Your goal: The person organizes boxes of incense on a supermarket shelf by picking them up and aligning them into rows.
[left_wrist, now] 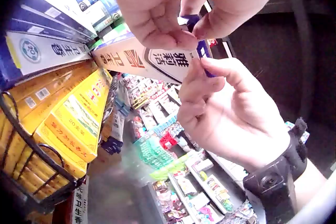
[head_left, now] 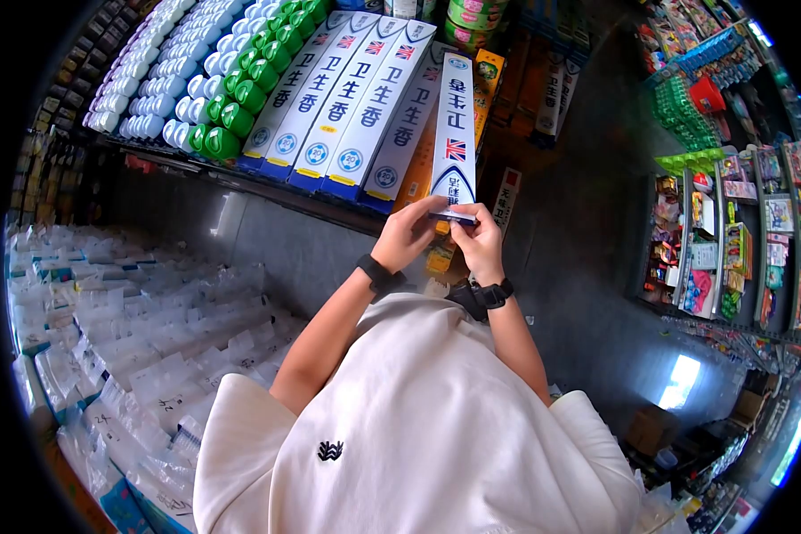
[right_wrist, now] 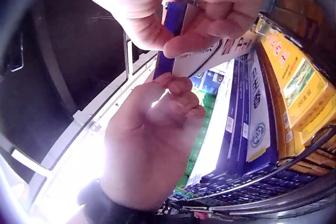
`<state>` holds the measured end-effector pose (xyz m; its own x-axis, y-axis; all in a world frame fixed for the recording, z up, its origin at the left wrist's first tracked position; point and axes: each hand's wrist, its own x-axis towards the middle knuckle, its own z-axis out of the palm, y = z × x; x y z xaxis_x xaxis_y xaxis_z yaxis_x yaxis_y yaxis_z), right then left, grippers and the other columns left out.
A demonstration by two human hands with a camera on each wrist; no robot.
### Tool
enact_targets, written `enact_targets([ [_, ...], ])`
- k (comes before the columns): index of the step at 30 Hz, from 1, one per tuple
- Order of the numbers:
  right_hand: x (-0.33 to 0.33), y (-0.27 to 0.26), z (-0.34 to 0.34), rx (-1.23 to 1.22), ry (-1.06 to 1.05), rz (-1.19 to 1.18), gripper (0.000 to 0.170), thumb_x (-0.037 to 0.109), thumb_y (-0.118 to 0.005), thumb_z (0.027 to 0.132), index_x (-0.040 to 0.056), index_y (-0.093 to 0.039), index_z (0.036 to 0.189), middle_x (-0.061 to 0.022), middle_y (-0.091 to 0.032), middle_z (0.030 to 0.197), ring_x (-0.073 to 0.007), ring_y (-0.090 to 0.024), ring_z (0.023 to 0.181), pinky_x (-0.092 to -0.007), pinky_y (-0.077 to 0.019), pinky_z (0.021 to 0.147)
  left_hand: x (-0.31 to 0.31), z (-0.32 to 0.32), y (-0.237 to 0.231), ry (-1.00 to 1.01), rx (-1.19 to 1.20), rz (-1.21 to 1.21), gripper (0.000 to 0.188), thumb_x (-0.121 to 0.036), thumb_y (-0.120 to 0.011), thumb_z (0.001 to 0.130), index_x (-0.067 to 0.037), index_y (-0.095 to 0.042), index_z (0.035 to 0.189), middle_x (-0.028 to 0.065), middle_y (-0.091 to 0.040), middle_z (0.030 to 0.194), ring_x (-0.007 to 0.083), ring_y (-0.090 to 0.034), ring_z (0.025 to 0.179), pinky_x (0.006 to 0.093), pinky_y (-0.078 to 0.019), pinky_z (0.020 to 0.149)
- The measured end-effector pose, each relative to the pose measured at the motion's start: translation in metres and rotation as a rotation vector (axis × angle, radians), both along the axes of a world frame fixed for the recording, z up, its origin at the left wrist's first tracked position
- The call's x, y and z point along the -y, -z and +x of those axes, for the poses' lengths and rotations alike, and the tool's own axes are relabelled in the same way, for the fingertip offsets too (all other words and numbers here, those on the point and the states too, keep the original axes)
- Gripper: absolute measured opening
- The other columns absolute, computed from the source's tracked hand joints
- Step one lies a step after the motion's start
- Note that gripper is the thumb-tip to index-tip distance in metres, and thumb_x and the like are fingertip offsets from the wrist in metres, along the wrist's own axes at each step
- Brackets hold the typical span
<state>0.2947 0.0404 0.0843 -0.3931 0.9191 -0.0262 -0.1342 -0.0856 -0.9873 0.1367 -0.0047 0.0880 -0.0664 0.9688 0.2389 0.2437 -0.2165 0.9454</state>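
Both hands hold the near end of a long white incense box (head_left: 458, 98) with dark blue lettering and a small flag print. It points away from the body beside the display. My left hand (head_left: 400, 238) pinches one corner of the end between thumb and fingers. At the opposite corner, my right hand (head_left: 482, 246) pinches the same end. Close up in the right wrist view, the box's dark blue end (right_wrist: 176, 18) lies between the thumbs and fingers. Fingertips of both hands almost meet there, covering part of the end.
Several matching incense boxes (head_left: 365, 116) stand in a row at the left, beside green bottle caps (head_left: 276, 55). Yellow boxes (left_wrist: 73, 113) fill a black wire rack (left_wrist: 31, 155) near the hands. Plastic-wrapped packets (head_left: 151, 329) spread at the lower left; stocked shelves (head_left: 730, 231) stand far right.
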Motion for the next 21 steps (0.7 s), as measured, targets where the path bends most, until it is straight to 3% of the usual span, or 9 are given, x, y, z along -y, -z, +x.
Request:
enact_targets([
  [5,0.001,0.0,-0.006,0.041,-0.002,0.016,0.021,-0.002,-0.061,0.081,0.0022,-0.057,0.101,-0.0019,-0.059,0.097,-0.0046,-0.053,0.076,-0.0186,-0.0456,0.066,0.0,-0.001,0.001,-0.068,-0.014,-0.034,0.038,0.007,-0.054,0.079,0.001,-0.052,0.117,0.0086,-0.063,0.102,0.0049,-0.056,0.069,0.0202,-0.047,0.064],
  [8,0.001,-0.002,-0.009,0.062,-0.004,0.021,0.022,-0.002,-0.06,0.081,0.0023,-0.057,0.102,-0.0021,-0.059,0.098,-0.0049,-0.054,0.076,-0.0186,-0.0457,0.066,0.001,0.003,0.0,-0.126,0.072,-0.052,0.036,0.001,-0.059,0.076,-0.001,-0.056,0.112,0.011,-0.062,0.089,0.0129,-0.056,0.063,0.0237,-0.0466,0.062],
  [11,0.001,-0.003,-0.01,0.056,-0.014,0.015,0.021,-0.002,-0.059,0.082,0.0022,-0.057,0.102,-0.0025,-0.059,0.098,-0.0058,-0.055,0.077,-0.0199,-0.0471,0.067,0.002,-0.002,-0.002,-0.085,-0.006,-0.054,0.037,0.006,-0.055,0.079,0.001,-0.052,0.115,0.0064,-0.063,0.095,0.0036,-0.054,0.066,0.0189,-0.0455,0.061],
  [21,-0.003,-0.009,-0.002,0.004,-0.186,-0.024,0.027,-0.002,-0.045,0.089,0.0007,-0.053,0.115,-0.0082,-0.057,0.108,-0.0135,-0.059,0.075,-0.0251,-0.0493,0.072,0.002,-0.004,-0.003,-0.103,0.036,-0.043,0.036,0.006,-0.055,0.079,0.001,-0.053,0.114,0.0048,-0.061,0.089,0.0028,-0.052,0.066,0.0181,-0.0437,0.06],
])
